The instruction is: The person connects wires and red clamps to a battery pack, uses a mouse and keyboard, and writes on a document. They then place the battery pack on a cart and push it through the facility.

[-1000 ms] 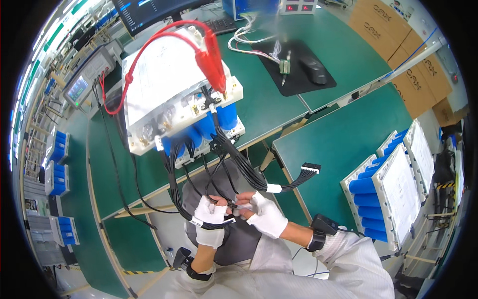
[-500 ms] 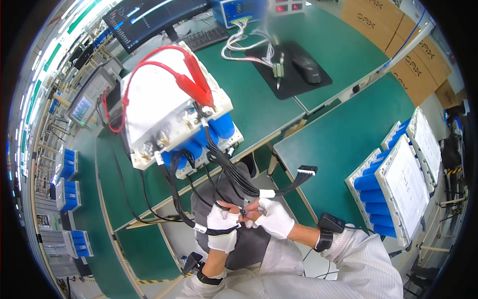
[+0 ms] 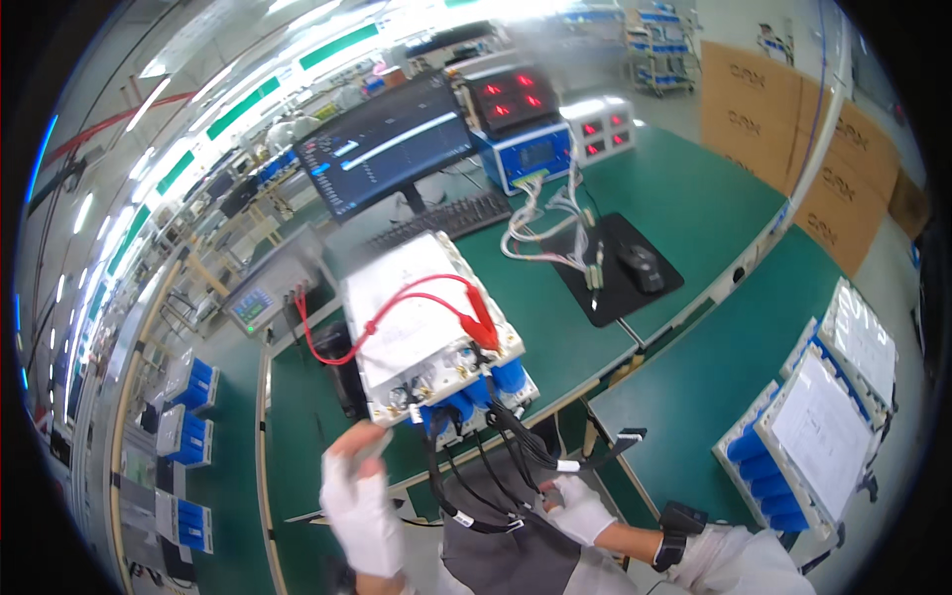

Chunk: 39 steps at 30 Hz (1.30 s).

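Observation:
A battery pack (image 3: 416, 327) with a white top and blue cells stands on the green bench before me. Red clip leads (image 3: 483, 322) are attached at its front right corner. Black cable bundles (image 3: 433, 466) hang from its front edge toward my lap. My left hand (image 3: 362, 506), white-gloved with bare fingertips, is raised beside the pack's front left corner. It is slightly blurred; thumb and fingers look apart, with nothing visible in them. My right hand (image 3: 580, 511), gloved likewise, is closed beside the cable ends; what its fingertips pinch is too small to make out. A black connector (image 3: 631, 436) hangs above it.
Behind the pack are a monitor (image 3: 387, 149), a keyboard (image 3: 446, 220) and a blue instrument (image 3: 526, 159). A mouse (image 3: 643, 268) lies on a black pad near white wires (image 3: 535, 230). More battery packs (image 3: 813, 416) stand at the right. Cardboard boxes (image 3: 764, 119) are stacked beyond.
My left hand has left the cable ends beside my right hand and moved up and left toward the pack. The head view has tilted up, showing more of the room.

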Tool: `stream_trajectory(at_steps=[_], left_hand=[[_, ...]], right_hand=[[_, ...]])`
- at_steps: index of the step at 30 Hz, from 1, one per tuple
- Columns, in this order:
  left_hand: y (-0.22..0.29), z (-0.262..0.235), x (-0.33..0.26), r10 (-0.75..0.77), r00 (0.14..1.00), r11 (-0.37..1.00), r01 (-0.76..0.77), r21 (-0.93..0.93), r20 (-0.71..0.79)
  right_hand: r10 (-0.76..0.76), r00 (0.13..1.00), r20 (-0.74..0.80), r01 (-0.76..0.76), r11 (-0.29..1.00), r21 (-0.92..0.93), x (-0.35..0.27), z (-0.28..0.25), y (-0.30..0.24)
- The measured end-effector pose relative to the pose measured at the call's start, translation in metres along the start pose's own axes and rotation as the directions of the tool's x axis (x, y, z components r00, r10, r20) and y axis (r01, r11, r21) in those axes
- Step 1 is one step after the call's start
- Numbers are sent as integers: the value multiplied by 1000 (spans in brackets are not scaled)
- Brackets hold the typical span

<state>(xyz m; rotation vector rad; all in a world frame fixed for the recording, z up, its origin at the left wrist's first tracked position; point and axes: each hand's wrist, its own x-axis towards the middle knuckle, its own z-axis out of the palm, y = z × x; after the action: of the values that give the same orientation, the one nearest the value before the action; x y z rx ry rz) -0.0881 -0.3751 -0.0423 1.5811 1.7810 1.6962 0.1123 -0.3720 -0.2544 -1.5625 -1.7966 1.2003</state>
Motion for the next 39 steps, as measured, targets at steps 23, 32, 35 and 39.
stream_trajectory(at_steps=[23, 32, 35, 39], left_hand=[[-20, -52, 40, -24, 941, 838, -165, -521, -337], [-223, -87, -152, -409, 690, 891, 445, -96, -597], [-182, -67, -165, -535, 745, 835, 539, -112, -399], [-189, -5, -166, -633, 773, 651, 509, -563, -33]], right_hand=[[-132, 990, -40, 135, 987, 85, -2, 8, 20], [18, 950, -312, 153, 844, 514, 14, -23, 8], [-147, 743, -653, 475, 803, 359, 50, -68, -15], [-196, 579, -791, 617, 740, 268, 115, -139, -80]])
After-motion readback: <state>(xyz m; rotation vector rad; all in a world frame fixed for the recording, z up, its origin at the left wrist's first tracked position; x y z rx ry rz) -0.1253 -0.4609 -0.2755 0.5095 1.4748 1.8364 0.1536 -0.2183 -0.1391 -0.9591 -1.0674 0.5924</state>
